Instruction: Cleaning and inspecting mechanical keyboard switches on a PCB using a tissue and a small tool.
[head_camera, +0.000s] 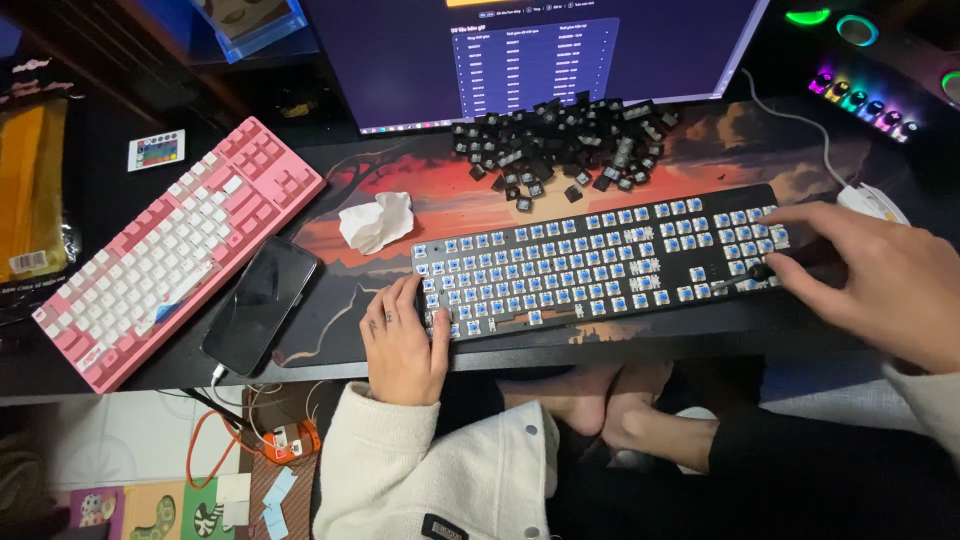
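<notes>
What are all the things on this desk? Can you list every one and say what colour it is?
stripped keyboard: 1, black with blue switches, desk middle
loose keycaps: a pile, black, behind that keyboard
pink keyboard: 1, pink and white, left, slanted
phone: 1, black, between the keyboards
crumpled tissue: 1, white, on the mat
desk mat: 1, orange sunset picture
monitor: 1, lit, at the back
small remote: 1, white, far left
mouse: 1, white, right
left hand: resting on the stripped keyboard's left end
right hand: holding a small dark tool at the right end
</notes>
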